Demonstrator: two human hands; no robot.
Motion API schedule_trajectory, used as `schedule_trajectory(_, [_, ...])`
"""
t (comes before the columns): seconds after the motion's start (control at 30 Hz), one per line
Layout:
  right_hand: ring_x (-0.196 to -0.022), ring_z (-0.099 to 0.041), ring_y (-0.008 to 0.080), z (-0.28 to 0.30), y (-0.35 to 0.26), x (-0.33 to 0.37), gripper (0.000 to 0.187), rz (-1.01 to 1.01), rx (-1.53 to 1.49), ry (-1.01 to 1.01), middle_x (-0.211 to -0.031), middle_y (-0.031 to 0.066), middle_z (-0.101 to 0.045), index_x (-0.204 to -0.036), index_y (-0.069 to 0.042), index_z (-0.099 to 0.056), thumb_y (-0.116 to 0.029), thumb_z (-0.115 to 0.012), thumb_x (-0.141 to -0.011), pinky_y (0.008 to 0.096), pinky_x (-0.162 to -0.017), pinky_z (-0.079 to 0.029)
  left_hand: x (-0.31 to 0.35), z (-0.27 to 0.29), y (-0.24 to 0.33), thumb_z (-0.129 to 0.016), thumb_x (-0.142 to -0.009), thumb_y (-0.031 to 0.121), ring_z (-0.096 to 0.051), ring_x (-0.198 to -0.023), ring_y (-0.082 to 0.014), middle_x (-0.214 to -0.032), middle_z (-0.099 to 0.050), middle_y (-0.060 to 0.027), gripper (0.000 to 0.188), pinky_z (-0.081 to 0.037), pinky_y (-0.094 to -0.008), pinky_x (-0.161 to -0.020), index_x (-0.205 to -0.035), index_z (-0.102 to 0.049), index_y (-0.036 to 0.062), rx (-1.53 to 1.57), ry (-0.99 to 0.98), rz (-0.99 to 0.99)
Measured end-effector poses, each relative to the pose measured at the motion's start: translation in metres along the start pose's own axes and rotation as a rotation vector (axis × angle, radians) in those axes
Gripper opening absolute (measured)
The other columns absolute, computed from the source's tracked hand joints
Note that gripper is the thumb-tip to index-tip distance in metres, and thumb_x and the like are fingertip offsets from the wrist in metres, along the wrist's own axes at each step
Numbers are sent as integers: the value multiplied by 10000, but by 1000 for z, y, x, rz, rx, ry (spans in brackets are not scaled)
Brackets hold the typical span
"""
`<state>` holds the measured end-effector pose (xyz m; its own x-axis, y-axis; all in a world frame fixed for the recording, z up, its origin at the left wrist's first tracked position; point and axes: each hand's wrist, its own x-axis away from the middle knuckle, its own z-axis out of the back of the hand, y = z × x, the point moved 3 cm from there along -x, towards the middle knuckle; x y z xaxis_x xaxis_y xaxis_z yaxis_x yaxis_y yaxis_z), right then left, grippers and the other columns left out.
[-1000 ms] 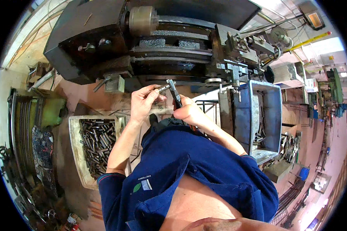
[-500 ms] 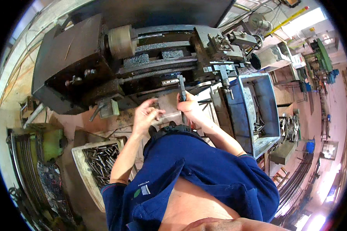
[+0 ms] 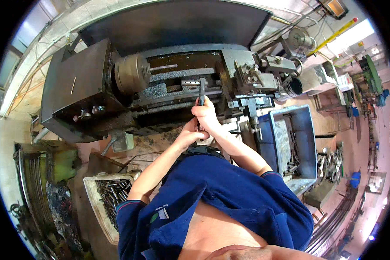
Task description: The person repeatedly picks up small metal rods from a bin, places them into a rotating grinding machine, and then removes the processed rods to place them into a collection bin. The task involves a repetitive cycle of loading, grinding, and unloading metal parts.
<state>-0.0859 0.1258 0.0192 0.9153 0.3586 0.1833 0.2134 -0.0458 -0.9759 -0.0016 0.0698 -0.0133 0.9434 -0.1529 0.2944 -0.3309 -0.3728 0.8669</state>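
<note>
My right hand is closed round a long dark bar-shaped tool that looks like a caliper, pointing away from me over the lathe bed. Beside its far end shows a short bright metal piece with dark spots; whether the tool touches it I cannot tell. Just below, my left hand is closed against the near end of the tool, its fingertips partly hidden by the right hand. Beyond both hands stands the lathe, with its round chuck at the left and a thin rod sticking out of it.
The tool carriage sits right of my hands. A blue bin with metal rods stands to the right, and a pale crate full of metal parts to the left. Chips lie on the bed. A lever juts out front left.
My left hand has come in from the left, closing its spread fingers below the right hand. The view has tilted, so the lathe sits lower. The chuck, blurred before, now looks sharp.
</note>
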Motion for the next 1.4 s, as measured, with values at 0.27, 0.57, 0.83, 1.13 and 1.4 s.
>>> schedule_trajectory(0.27, [-611, -430, 123, 7, -8, -46, 363, -77, 48, -133, -685, 28, -463, -950, -13, -468, -52, -561, -602, 265, -517, -374, -42, 9, 26, -586, -577, -2, -558, -923, -159, -978, -571, -62, 574, -443, -275, -813, -1134, -447, 9, 22, 121, 10])
schedule_trajectory(0.57, [-602, -424, 122, 6, -13, -65, 306, -49, 139, -92, -673, 26, -451, -886, -18, -466, -61, -567, -600, 269, -509, -371, -48, 4, 44, -623, -609, 30, -528, -932, -159, -1011, -539, -77, 571, -443, -278, -803, -1145, -430, -24, 191, 68, -103])
schedule_trajectory(0.83, [-622, -464, 149, -13, -13, -70, 297, -86, 238, -93, -669, 56, -477, -851, -14, -466, -100, -582, -591, 292, -535, -395, -44, 22, 44, -667, -622, 114, -544, -865, -143, -959, -550, -58, 566, -448, -267, -778, -1122, -443, -28, 202, 47, -142])
schedule_trajectory(1.13, [-657, -451, 136, -67, -15, -66, 266, -74, 371, -151, -693, 31, -470, -842, -28, -476, -74, -572, -598, 281, -566, -392, -16, 59, 45, -660, -603, 143, -545, -770, -106, -838, -565, -18, 435, -432, -226, -642, -986, -523, -9, 132, 180, -142])
schedule_trajectory(1.4, [-661, -467, 160, -45, -27, -60, 249, -134, 281, -39, -699, 77, -500, -793, -19, -473, -107, -588, -590, 295, -582, -406, -26, 50, 41, -677, -624, 119, -543, -776, -119, -911, -561, -37, 516, -451, -240, -682, -1074, -474, -31, 189, 142, -132])
